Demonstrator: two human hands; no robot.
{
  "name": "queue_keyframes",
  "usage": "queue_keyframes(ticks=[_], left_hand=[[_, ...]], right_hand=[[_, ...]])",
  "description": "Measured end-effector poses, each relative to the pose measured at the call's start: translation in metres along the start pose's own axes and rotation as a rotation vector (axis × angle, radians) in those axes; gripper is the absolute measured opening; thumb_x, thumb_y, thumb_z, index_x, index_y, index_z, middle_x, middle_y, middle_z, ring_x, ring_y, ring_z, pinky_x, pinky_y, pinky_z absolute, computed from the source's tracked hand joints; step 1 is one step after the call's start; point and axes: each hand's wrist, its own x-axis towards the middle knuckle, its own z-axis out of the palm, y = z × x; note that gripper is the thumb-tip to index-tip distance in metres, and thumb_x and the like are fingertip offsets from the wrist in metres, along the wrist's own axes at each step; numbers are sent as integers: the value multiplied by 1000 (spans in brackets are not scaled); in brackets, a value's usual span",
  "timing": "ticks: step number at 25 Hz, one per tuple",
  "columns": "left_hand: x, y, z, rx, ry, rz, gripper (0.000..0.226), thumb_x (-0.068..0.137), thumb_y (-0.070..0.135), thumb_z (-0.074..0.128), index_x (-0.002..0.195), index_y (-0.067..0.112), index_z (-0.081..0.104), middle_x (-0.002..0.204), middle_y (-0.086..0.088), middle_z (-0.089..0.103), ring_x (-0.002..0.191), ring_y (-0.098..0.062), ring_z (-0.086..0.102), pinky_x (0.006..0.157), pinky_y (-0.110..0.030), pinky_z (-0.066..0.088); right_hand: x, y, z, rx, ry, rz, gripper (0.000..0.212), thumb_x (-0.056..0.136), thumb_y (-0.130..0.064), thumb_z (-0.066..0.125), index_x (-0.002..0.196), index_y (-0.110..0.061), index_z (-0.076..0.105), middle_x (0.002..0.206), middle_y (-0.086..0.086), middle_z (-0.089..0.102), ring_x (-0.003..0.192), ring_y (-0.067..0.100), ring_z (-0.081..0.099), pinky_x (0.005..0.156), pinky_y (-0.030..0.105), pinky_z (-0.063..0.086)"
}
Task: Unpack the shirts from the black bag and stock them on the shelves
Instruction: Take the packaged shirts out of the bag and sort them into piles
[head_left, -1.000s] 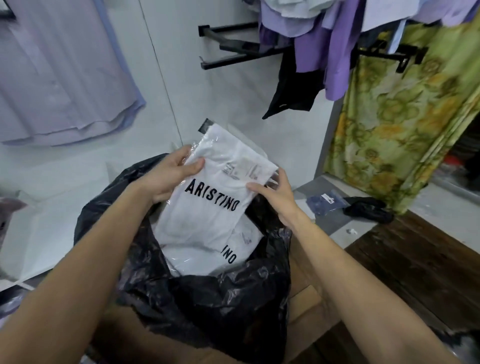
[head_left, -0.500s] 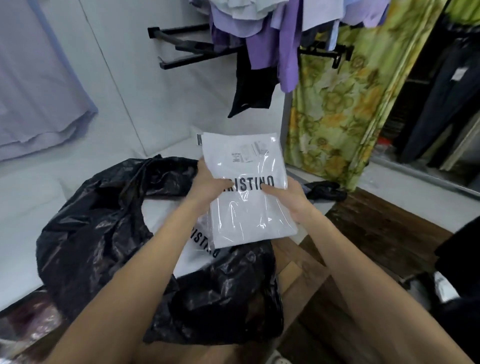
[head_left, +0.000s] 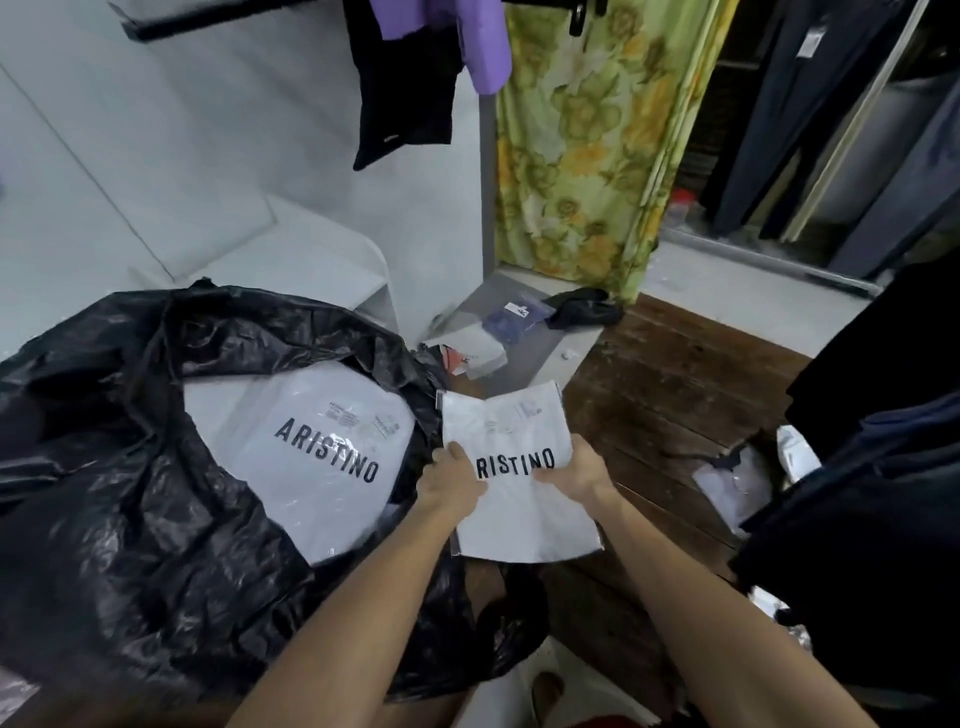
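Note:
A white packaged shirt (head_left: 524, 509) printed "ARISTINO" is held out over the wooden floor, just right of the black bag (head_left: 130, 519). My left hand (head_left: 452, 480) grips its left edge with the thumb on top. My right hand (head_left: 579, 470) grips its right edge the same way. Inside the bag's open mouth lies another white packaged shirt (head_left: 322, 457) with the same print, face up.
A white low shelf (head_left: 311, 260) stands behind the bag against the wall. Small packets (head_left: 517, 317) and a dark garment (head_left: 584, 309) lie on a grey ledge. A floral curtain (head_left: 587, 145) hangs at the back. Dark clothes (head_left: 872, 519) hang at the right; a package (head_left: 732, 483) lies below them.
Both hands have carried the packaged shirt out of the bag and to the right, lower over the wooden floor. The view has swung right and down, showing a second shirt in the bag.

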Motion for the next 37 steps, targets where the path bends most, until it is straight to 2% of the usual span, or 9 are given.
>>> queue_keyframes(ticks=[2,5,9,14,17,25,30,33,37], left_hand=[[0,1,7,84,-2,-29,82,100,50,54,156,5,14,151,-18,31,132,-37,44,99,-43,46],[4,-1,-18,164,44,7,69,101,54,47,151,9,32,151,-18,33,133,-38,43,102,-47,43],[8,-31,-81,176,298,-21,43,100,27,47,139,10,48,142,-17,43,130,-36,43,103,-48,40],[3,-111,-119,77,450,-351,66,88,36,65,144,13,40,149,-19,33,139,-38,31,113,-49,30],[-8,-145,-119,25,429,-477,76,84,42,72,146,15,38,149,-17,35,141,-35,31,113,-51,30],[-18,-141,-118,111,454,-477,71,84,48,73,135,5,46,139,-13,45,129,-31,45,100,-45,45],[-23,-143,-115,-53,419,-581,73,80,55,75,132,11,47,134,-14,56,127,-33,51,103,-48,40],[-31,-143,-116,-91,278,-479,59,85,54,67,132,21,56,132,-6,63,121,-30,59,102,-41,45],[-57,-131,-143,-146,282,-208,43,85,38,64,128,38,57,119,6,68,109,-23,62,83,-33,49]], right_hand=[[-2,-2,6,-42,33,27,81,66,-30,89,136,-16,52,123,4,67,118,27,63,98,44,54],[0,-20,3,-266,107,-62,102,72,-31,89,154,-19,29,139,15,40,127,36,42,110,48,40],[8,-67,9,-403,7,-350,85,79,-49,80,152,-30,41,147,12,40,135,34,36,116,43,34],[-2,-121,61,-375,-237,-547,81,74,-63,80,145,-36,50,134,5,45,130,27,41,111,40,39],[-8,-141,91,-300,-348,-630,66,82,-48,81,140,-28,57,123,2,51,115,21,52,105,37,45],[-25,-175,133,-132,-563,-526,64,92,-35,74,149,-26,47,141,5,51,115,19,59,92,24,44],[-33,-171,132,-211,-719,-527,73,90,-36,77,154,-25,42,149,1,51,130,19,55,108,30,44],[-36,-171,125,-223,-685,-572,80,87,-31,80,155,-26,38,146,3,47,129,19,52,105,26,42],[-32,-184,111,-228,-438,-808,85,83,-21,81,155,-26,37,139,6,39,130,24,48,109,29,41]])
